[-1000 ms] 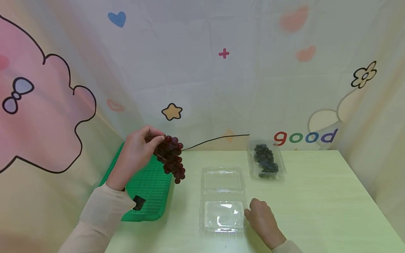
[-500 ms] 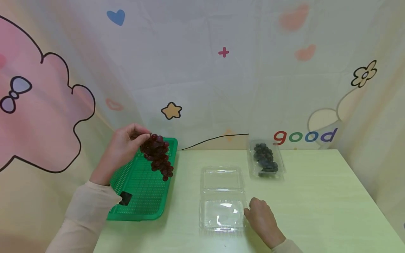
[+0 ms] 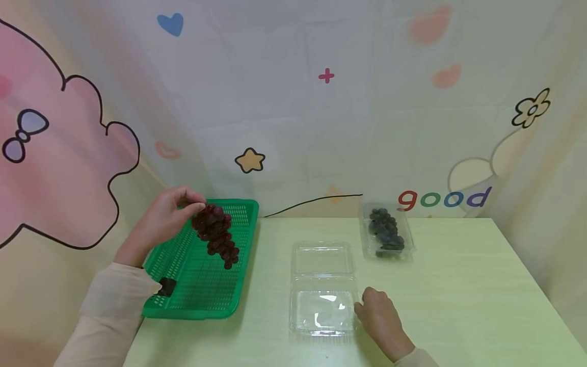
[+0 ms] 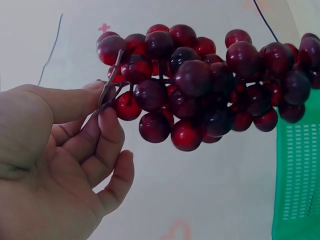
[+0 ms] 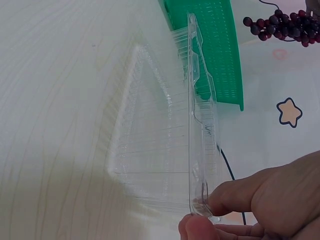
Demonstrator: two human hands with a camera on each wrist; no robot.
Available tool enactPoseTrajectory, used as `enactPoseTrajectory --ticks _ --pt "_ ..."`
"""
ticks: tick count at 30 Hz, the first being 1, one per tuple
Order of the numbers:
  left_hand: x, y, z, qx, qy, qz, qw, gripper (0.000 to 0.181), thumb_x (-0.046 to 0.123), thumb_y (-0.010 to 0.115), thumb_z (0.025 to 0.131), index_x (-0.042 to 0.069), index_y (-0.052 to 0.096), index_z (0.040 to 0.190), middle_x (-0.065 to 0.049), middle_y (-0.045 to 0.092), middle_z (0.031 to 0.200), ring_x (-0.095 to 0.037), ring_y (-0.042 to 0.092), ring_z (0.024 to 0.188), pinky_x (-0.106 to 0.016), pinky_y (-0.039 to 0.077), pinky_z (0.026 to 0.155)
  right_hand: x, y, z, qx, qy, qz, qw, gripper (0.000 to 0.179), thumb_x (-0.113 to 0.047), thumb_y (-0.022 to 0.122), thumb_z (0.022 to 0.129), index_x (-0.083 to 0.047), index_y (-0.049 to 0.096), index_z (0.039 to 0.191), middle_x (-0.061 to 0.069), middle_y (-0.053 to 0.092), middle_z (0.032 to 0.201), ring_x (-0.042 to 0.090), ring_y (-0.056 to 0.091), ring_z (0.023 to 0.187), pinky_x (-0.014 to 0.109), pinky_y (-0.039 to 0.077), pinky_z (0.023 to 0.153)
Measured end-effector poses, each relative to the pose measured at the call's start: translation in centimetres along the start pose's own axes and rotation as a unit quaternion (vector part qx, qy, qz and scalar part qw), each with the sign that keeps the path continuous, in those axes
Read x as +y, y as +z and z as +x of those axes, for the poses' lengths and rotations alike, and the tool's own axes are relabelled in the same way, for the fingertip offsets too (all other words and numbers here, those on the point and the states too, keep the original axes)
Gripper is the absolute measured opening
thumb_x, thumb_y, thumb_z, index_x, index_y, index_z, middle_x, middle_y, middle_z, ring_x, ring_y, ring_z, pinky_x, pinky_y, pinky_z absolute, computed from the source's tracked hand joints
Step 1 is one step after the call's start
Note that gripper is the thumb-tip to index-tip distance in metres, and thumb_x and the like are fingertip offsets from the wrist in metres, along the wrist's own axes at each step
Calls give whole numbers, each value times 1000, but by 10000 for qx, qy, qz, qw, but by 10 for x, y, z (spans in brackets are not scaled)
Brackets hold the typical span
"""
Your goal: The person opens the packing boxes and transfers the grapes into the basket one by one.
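Observation:
My left hand [image 3: 160,219] pinches the brown stem of a bunch of dark red grapes [image 4: 192,95] between thumb and fingers. In the head view the bunch hangs above the green basket [image 3: 254,239]. A clear plastic clamshell container [image 3: 323,275] lies opened out on the table, its two halves one behind the other. At its right side, my right hand [image 3: 380,323] pinches the rim with thumb and fingers, as the right wrist view shows. The basket holds no fruit that I can see; the left hand and sleeve cover its left part.
Another clear container [image 3: 409,247] with dark grapes [image 3: 385,229] inside stands at the back right of the pale table [image 3: 458,300]. Behind the table hangs a printed curtain [image 3: 284,102]. A black square [image 3: 167,287] shows by the left cuff.
My left hand has moved left with the red grapes, from the basket's right edge to over its middle. The right hand and the clamshell container have stayed in place.

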State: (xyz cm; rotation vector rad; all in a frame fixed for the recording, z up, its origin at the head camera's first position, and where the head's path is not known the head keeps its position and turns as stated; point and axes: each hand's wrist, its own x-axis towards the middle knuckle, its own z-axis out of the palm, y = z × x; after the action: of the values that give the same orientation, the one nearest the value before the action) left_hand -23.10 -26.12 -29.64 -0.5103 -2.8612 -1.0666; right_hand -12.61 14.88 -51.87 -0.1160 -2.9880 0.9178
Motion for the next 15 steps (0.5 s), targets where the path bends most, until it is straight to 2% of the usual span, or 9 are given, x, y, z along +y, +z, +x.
enactPoseTrajectory --ticks 8,15 --pt "-23 -7 -2 -323 6 -59 9995 19 17 57 108 1 65 115 -17 66 121 -33 63 113 -42 50 88 0 0 0 -52 41 106 9999 40 -1 67 87 -12 40 59 -4 31 57 12 30 50 26 24 44" --pt "-40 -11 -6 -575 -187 15 9982 19 18 58 108 2 65 115 -15 66 120 -29 61 107 -39 50 84 0 -1 -1 19 -38 34 10000 38 -3 68 86 -12 41 60 -2 35 58 15 33 51 28 26 45"
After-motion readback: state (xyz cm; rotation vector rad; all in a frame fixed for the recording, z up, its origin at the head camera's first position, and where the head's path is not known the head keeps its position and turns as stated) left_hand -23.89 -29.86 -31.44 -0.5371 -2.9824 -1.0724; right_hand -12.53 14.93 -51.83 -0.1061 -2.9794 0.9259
